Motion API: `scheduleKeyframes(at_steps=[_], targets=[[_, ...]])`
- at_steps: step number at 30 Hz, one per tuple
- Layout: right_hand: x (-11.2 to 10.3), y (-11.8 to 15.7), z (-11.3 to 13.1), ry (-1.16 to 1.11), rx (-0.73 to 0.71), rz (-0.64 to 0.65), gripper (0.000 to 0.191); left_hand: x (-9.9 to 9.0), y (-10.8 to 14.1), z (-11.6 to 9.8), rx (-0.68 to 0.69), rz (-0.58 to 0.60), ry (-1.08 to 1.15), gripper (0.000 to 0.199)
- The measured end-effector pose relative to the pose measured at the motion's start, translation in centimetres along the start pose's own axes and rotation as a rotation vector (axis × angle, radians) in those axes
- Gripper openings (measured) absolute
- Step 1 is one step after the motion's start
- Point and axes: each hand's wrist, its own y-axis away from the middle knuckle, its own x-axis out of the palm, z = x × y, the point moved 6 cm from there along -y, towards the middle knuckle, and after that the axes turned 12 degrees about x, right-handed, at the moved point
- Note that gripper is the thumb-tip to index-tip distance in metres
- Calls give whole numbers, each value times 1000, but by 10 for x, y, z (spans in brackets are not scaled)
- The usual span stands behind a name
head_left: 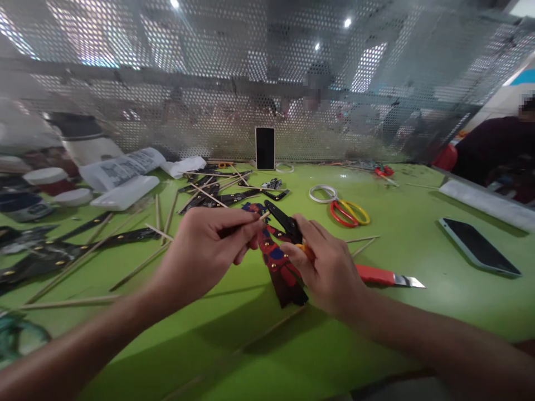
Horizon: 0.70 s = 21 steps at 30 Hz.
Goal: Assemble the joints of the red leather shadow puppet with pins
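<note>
My left hand (213, 245) is closed, with a thin wooden stick (264, 216) pinched between thumb and fingertips. My right hand (328, 262) grips pliers (284, 220) with black jaws and an orange handle. The jaws point up and left, just right of the stick's tip; whether they touch it I cannot tell. Under both hands lies a red and blue patterned strip piece (276, 253) with gold studs, partly covered by my right hand. A red-handled craft knife (378, 275) rests beside my right hand, its blade pointing right.
Several black studded strips (83, 250) and loose sticks (142, 267) lie left and behind. Paint jars (48, 181) stand far left. Wire coils (322, 194) and red-yellow rings (349, 213) lie right of centre, a phone (478, 247) farther right. A perforated panel (234, 83) borders the green table (401, 334).
</note>
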Motion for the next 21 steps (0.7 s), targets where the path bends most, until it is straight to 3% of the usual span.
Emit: scheduleKeyframes(at_steps=[3,6,8,10,12,15,21], targets=[[4,0,-2,-14,64,61,73,1,6,-17,278,-92,-372,29],[9,1,-5,-47,127,148,71,12,15,-32,579,-75,-784,26],[12,2,-6,-60,152,184,70,16,17,-33,619,-32,-848,27],[13,2,-7,-51,153,176,70,12,13,-29,493,-23,-697,29],[12,3,-7,-39,133,136,70,5,7,-19,270,-13,-459,33],[9,3,-6,-37,74,73,69,3,1,-2,-52,93,-132,37],[0,7,-1,-17,-33,-59,62,13,-2,14,-329,264,553,29]])
